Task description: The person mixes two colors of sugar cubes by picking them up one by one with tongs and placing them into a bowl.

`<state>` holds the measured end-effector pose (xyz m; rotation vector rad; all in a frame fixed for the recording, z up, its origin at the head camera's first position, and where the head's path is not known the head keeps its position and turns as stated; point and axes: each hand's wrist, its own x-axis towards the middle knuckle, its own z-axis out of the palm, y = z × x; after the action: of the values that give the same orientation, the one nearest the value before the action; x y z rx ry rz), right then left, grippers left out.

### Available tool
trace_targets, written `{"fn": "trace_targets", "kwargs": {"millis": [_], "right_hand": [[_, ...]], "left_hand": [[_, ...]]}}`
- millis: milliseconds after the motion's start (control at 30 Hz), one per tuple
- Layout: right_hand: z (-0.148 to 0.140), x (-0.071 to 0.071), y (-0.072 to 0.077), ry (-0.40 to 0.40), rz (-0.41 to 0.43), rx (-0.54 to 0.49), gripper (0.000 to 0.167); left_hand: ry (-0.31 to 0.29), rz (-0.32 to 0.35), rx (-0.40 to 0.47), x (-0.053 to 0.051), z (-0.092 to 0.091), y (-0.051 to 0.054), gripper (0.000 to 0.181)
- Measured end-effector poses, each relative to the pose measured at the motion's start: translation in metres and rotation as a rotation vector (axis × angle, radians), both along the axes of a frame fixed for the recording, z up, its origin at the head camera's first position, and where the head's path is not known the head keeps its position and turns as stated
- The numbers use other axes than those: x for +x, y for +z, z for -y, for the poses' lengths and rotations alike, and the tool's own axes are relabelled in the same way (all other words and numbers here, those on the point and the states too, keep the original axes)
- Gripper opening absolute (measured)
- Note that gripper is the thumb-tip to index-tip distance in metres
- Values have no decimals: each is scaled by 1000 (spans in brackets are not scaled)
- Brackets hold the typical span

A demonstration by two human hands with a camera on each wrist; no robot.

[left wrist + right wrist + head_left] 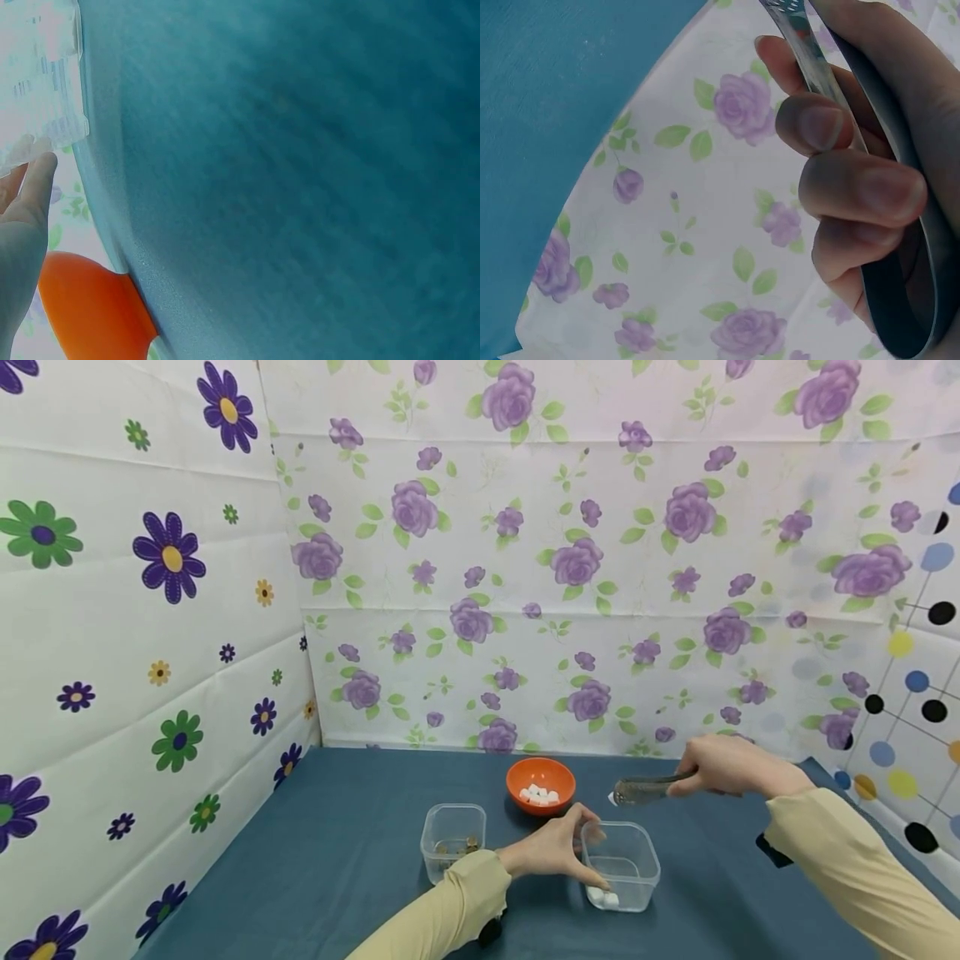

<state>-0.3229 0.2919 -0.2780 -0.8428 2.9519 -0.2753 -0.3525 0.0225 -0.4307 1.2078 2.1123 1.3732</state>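
In the head view the right hand (723, 766) grips metal tongs (645, 789) above the table, a small white piece (613, 798) at their tip. The right wrist view shows its fingers curled round the tongs (889, 112). My left hand (551, 847) holds the left side of a clear container (633, 896), thumb at the near side and fingers at the far side; white pieces (603, 898) lie in its near left corner. In the left wrist view the fingers (37, 184) touch the clear container (45, 82).
An orange bowl (541, 763) with several white pieces stands behind the left hand. Left of that hand is another clear container (453, 810) with small brown pieces (471, 842). Patterned cloth walls (450, 568) stand behind and beside the blue table (337, 843).
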Motion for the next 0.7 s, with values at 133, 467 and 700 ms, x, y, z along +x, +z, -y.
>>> {"fn": "trace_targets", "kwargs": {"millis": [133, 467, 700], "right_hand": [[5, -10, -3, 15, -32, -30, 46], [30, -36, -8, 49, -92, -45, 48], [47, -45, -13, 44, -93, -16, 47]], "left_hand": [[-1, 8, 6, -1, -1, 0, 60], [-26, 51, 26, -2, -2, 0, 58], [-31, 61, 21, 0, 0, 2, 56]]}}
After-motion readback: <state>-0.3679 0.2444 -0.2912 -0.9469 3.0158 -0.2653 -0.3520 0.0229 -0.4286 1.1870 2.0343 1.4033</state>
